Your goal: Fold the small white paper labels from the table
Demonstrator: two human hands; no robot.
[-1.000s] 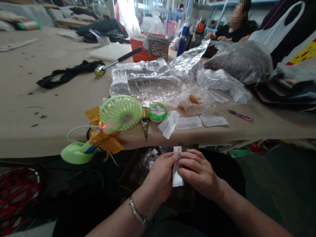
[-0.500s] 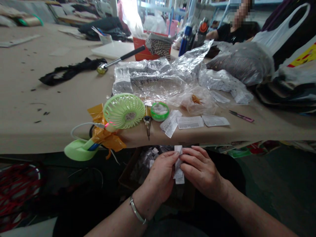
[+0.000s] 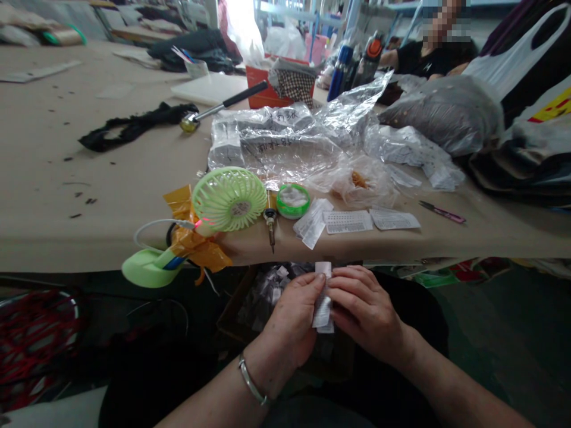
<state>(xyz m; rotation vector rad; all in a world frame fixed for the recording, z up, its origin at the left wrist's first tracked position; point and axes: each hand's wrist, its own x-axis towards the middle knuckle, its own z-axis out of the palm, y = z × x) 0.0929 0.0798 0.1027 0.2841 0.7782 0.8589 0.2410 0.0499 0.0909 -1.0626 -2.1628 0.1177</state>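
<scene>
Fingers of left hand (image 3: 292, 324) and right hand (image 3: 363, 312) pinch 1 white label strip (image 3: 322, 297) between them

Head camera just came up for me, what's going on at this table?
A seated person holds a small white label below the table edge, pinched between the left hand and the right hand. On the table just ahead lie more labels, a green fan, a green tape roll, clear plastic bags and small scissors. Another person sits at the far side.

Upright white label strip (image 3: 322, 297), pinched
</scene>
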